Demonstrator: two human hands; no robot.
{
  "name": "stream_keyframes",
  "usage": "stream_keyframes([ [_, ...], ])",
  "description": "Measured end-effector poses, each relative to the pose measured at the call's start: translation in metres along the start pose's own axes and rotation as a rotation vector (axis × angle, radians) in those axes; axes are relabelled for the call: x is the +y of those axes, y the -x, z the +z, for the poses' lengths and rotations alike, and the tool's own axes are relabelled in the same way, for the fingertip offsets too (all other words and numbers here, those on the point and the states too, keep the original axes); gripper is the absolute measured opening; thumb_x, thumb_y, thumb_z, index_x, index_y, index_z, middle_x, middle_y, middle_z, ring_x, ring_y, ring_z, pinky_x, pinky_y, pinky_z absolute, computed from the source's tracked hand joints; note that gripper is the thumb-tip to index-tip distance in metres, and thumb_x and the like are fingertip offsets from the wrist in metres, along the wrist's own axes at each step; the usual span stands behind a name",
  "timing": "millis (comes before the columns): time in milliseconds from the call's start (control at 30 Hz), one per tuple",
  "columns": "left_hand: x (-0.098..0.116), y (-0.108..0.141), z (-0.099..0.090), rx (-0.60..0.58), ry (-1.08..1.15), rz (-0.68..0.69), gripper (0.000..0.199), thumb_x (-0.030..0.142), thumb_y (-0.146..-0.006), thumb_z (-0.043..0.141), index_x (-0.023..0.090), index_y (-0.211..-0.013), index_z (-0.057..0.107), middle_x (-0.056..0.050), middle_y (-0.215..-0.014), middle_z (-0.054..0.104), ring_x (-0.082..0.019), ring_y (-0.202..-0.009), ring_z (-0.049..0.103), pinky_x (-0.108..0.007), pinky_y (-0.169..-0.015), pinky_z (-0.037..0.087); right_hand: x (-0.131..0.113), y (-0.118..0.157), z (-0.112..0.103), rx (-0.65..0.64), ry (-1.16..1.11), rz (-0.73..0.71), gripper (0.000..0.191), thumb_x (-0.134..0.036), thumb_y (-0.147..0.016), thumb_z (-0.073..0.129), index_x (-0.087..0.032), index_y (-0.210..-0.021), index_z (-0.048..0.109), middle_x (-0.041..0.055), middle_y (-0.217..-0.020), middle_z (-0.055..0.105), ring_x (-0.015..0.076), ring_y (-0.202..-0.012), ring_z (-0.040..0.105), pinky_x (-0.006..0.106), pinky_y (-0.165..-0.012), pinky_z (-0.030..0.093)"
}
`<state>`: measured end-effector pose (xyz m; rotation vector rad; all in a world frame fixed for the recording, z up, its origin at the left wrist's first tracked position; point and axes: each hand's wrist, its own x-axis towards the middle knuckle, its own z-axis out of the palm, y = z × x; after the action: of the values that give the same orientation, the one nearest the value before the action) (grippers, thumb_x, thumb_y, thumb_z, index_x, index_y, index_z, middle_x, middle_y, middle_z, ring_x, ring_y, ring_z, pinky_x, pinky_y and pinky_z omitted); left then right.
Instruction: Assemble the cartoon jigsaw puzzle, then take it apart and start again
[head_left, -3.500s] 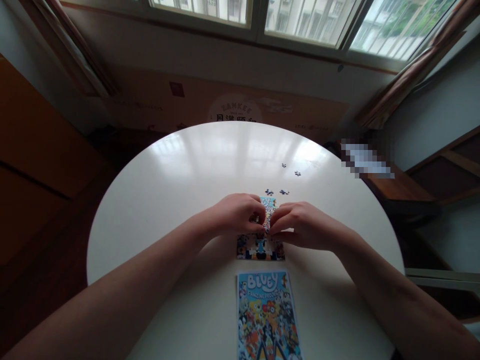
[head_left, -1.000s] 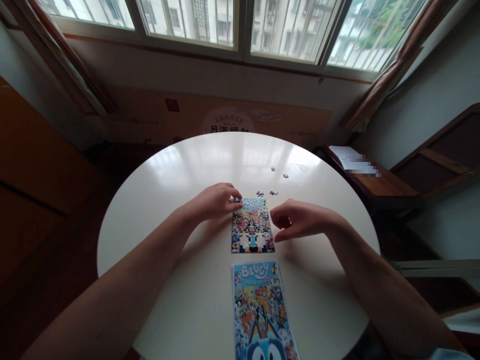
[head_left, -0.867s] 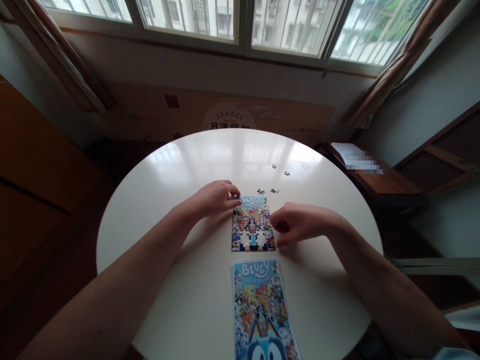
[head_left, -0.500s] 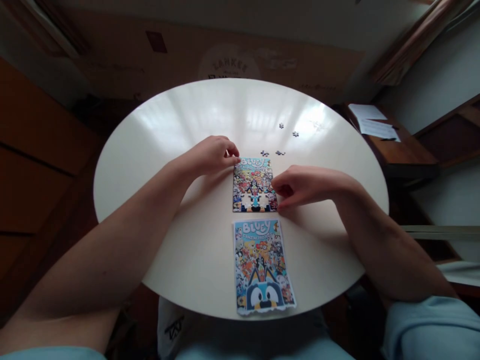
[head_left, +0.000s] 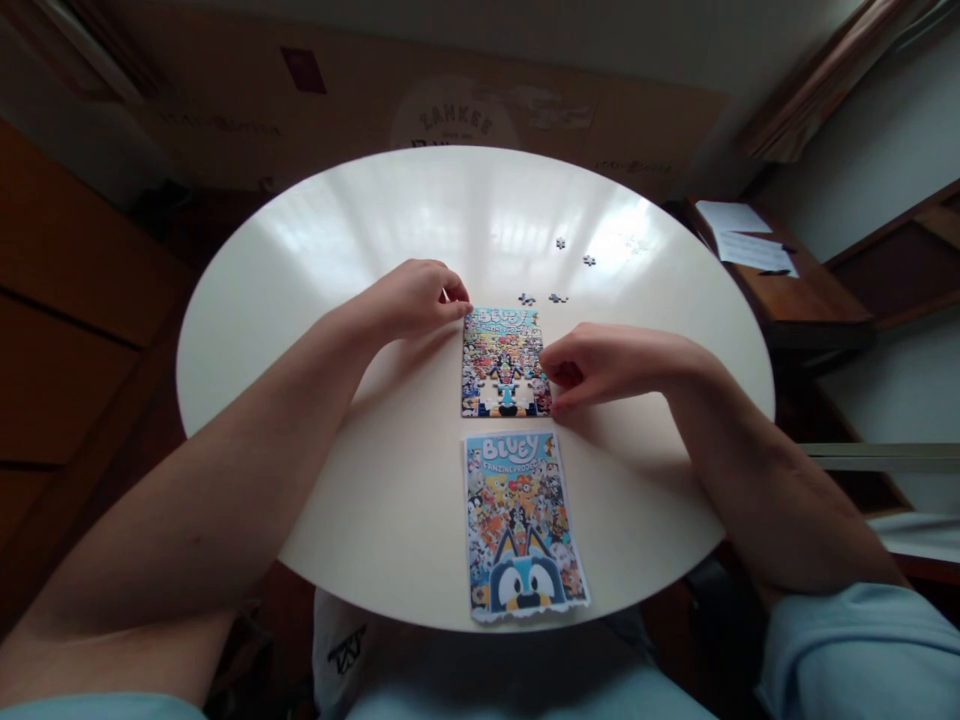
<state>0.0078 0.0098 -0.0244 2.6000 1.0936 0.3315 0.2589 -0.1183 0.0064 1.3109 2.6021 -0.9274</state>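
Observation:
A nearly filled jigsaw puzzle [head_left: 501,345] with a crowded cartoon print and "BLUEY" lettering lies flat on the white table. Pale gaps show in its lower part, around the big blue dog's face. At the puzzle's upper left corner, my left hand [head_left: 429,298] has thumb and finger drawn together against the edge. My right hand [head_left: 589,362] is curled, its fingertips gripping the right edge near the lower corner. Just below lies a printed picture sheet [head_left: 517,520] with the same design and a torn bottom edge.
Loose puzzle pieces lie beyond the puzzle: one piece [head_left: 527,299] and another [head_left: 558,298] close to its top edge, others [head_left: 560,243] farther back. The oval table [head_left: 360,560] curves around. A wooden side desk [head_left: 802,298] with papers [head_left: 750,245] stands at right.
The view has shifted slightly, so everything appears a little higher and further left. Both hands keep their places at the puzzle's edges.

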Motion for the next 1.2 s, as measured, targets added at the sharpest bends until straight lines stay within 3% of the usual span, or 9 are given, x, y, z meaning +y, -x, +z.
stream_keyframes([
  [200,0.000,0.000,0.000,0.013,0.014,-0.007,0.021,0.032,-0.081,0.064,0.018,-0.087,0.078,-0.006,-0.084,0.070,-0.017,-0.073,0.060,-0.029,-0.071,0.044,0.004,0.002,-0.002,0.019,-0.068,-0.059,0.036,-0.038,-0.082,0.072,-0.016,-0.067,0.048,-0.0049,-0.062,0.048,0.0049,-0.055,0.038,0.021,-0.051,0.025],
  [267,-0.002,-0.001,0.002,0.045,0.041,-0.009,0.019,0.030,-0.080,0.064,0.018,-0.084,0.077,-0.006,-0.081,0.070,-0.016,-0.071,0.059,-0.029,-0.069,0.043,0.010,0.003,-0.004,0.102,-0.151,-0.087,0.045,-0.046,-0.087,0.067,-0.016,-0.064,0.044,-0.0053,-0.059,0.042,0.0045,-0.054,0.034,0.021,-0.051,0.024],
  [367,-0.008,-0.004,0.005,0.167,0.112,-0.056,0.020,0.033,-0.082,0.063,0.017,-0.079,0.075,-0.006,-0.071,0.068,-0.014,-0.063,0.056,-0.029,-0.063,0.039,0.024,0.000,-0.004,0.468,-0.247,-0.064,0.053,-0.055,-0.093,0.058,-0.016,-0.061,0.043,-0.0049,-0.056,0.036,0.0047,-0.053,0.031,0.021,-0.050,0.024],
  [500,-0.019,-0.005,0.010,0.382,0.357,-0.207,0.041,0.043,-0.090,0.052,0.015,-0.066,0.068,-0.003,-0.054,0.059,-0.011,-0.048,0.049,-0.025,-0.053,0.036,0.047,-0.010,0.000,1.008,-0.335,0.025,0.057,-0.066,-0.092,0.053,-0.015,-0.066,0.059,0.0014,-0.062,0.054,0.0083,-0.056,0.048,0.022,-0.054,0.037],
  [600,-0.024,-0.005,0.010,0.456,0.602,-0.358,0.052,0.051,-0.093,0.044,0.015,-0.062,0.066,-0.001,-0.052,0.055,-0.009,-0.038,0.043,-0.024,-0.044,0.033,0.058,-0.016,-0.001,1.263,-0.568,0.115,0.063,-0.075,-0.088,0.047,-0.017,-0.068,0.058,0.0022,-0.064,0.054,0.0093,-0.053,0.048,0.022,-0.050,0.040],
  [700,-0.027,-0.006,0.011,0.470,0.672,-0.465,0.053,0.053,-0.092,0.043,0.016,-0.060,0.064,0.000,-0.050,0.052,-0.010,-0.035,0.042,-0.024,-0.040,0.032,0.065,-0.017,-0.009,1.424,-0.784,0.278,0.057,-0.074,-0.088,0.043,-0.019,-0.078,0.055,0.0018,-0.071,0.054,0.0100,-0.055,0.049,0.022,-0.049,0.044],
  [900,-0.030,-0.015,0.010,0.386,0.568,-0.624,0.044,0.044,-0.087,0.045,0.019,-0.055,0.062,-0.001,-0.043,0.051,-0.014,-0.036,0.047,-0.026,-0.041,0.036,0.080,-0.009,-0.037,1.382,-0.809,0.441,0.041,-0.052,-0.092,0.041,-0.022,-0.117,0.053,0.0047,-0.097,0.063,0.0118,-0.074,0.061,0.021,-0.060,0.051],
  [1067,-0.032,-0.022,0.006,0.381,0.574,-0.688,0.035,0.037,-0.080,0.049,0.019,-0.053,0.062,-0.002,-0.042,0.051,-0.017,-0.035,0.047,-0.029,-0.040,0.037,0.110,-0.021,-0.050,1.080,-0.710,0.566,0.034,-0.029,-0.092,0.056,-0.018,-0.124,0.059,0.0071,-0.107,0.065,0.0116,-0.082,0.063,0.021,-0.067,0.054],
  [1200,-0.029,-0.020,0.006,0.428,0.575,-0.682,0.036,0.039,-0.081,0.048,0.019,-0.054,0.062,-0.002,-0.042,0.051,-0.016,-0.036,0.048,-0.028,-0.041,0.037,0.132,-0.034,-0.046,0.825,-0.569,0.687,0.030,-0.034,-0.097,0.061,-0.013,-0.118,0.061,0.0076,-0.110,0.064,0.0155,-0.092,0.064,0.032,-0.079,0.057],
])
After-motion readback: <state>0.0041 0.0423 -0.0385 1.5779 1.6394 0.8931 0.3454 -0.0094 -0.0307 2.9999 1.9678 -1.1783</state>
